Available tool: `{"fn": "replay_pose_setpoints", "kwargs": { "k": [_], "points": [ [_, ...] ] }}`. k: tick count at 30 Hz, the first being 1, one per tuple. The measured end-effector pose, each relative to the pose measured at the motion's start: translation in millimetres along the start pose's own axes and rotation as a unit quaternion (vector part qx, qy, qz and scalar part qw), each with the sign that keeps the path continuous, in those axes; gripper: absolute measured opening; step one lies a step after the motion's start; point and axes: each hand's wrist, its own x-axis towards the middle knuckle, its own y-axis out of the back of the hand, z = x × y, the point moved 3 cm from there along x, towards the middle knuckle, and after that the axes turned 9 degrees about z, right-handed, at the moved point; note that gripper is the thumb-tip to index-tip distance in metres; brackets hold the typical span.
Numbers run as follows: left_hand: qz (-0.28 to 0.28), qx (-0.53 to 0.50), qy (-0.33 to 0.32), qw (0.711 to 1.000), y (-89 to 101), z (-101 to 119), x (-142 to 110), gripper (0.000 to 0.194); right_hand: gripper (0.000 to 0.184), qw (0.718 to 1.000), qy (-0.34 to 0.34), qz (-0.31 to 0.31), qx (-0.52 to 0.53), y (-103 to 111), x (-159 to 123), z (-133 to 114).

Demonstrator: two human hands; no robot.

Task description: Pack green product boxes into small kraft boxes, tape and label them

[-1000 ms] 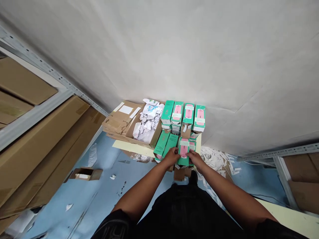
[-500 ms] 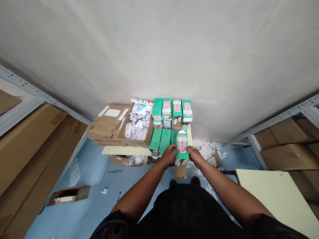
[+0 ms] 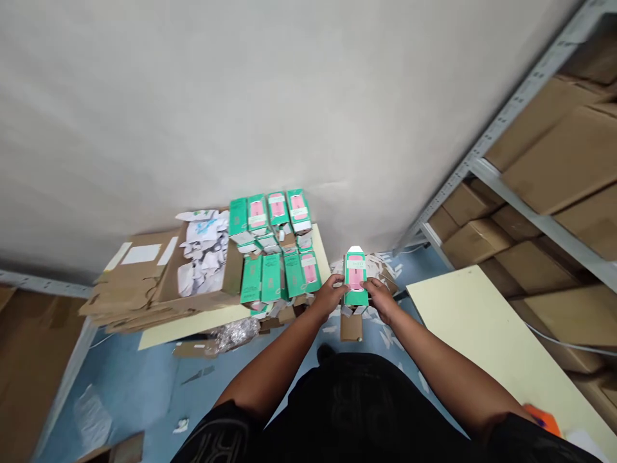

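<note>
Between my two hands I hold a green carton [image 3: 356,276] with a pink panel and a white label. Its white top flap stands up at the far end, and a brown cardboard flap hangs from the near end. My left hand [image 3: 330,296] grips the carton's left side, fingers partly hidden beneath. On the right side, my right hand [image 3: 380,298] closes round it with the thumb on top. To the left, similar green cartons [image 3: 272,278] stand stacked in rows on a pale yellow table [image 3: 322,252].
A cardboard box [image 3: 233,273] full of crumpled white paper [image 3: 205,247] stands beside flattened cartons [image 3: 139,267]. At right is another pale yellow table [image 3: 463,308], with shelves of brown boxes [image 3: 511,247] behind. White scraps [image 3: 376,263] and bubble wrap [image 3: 236,335] lie low around the tables.
My view has turned right, so the stacked cartons now appear further left. The held carton has moved away from the stack to the right, still in both hands. More of the right-hand table shows.
</note>
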Motion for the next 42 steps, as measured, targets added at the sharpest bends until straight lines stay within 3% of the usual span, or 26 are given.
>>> {"fn": "replay_pose_setpoints", "kwargs": {
  "k": [6,13,17,21,25,29,32,34,37,39,42],
  "points": [
    [-0.109,0.073,0.023,0.991,-131.8,6,-12,0.032,0.031,0.991,-0.027,0.115,0.065,132,-12,5],
    [-0.205,0.144,0.047,0.967,-278.2,1,-47,0.036,0.029,0.975,-0.065,0.17,0.129,276,-36,23],
    [-0.251,0.16,0.064,0.952,-344.3,-15,-60,0.051,0.035,0.967,-0.117,0.161,0.156,341,-41,38],
    [-0.276,0.207,0.073,0.936,-394.7,-30,-61,0.068,0.046,0.963,-0.164,0.135,0.166,382,-38,55],
    [-0.288,0.219,0.077,0.929,-435.1,-38,-53,0.069,0.058,0.951,-0.214,0.104,0.196,395,-32,75],
    [-0.315,0.166,0.082,0.931,-460.8,-38,-41,0.07,0.069,0.925,-0.227,0.136,0.273,402,-25,87],
    [-0.364,0.121,0.035,0.923,-462.8,-37,-31,0.068,0.062,0.925,-0.213,0.163,0.27,408,-22,91],
    [-0.431,0.11,-0.01,0.896,-457.7,-36,-25,0.068,0.053,0.934,-0.193,0.195,0.228,410,-21,92],
    [-0.51,0.126,-0.079,0.847,-448.1,-35,-14,0.093,0.038,0.937,-0.154,0.272,0.155,406,-19,91],
    [-0.518,0.151,-0.116,0.834,-445.8,-32,-4,0.103,0.032,0.928,-0.126,0.331,0.118,402,-17,87],
    [-0.52,0.196,-0.139,0.819,-452.2,-24,12,0.092,0.038,0.912,-0.038,0.409,0.02,397,-15,74]
  ]
}}
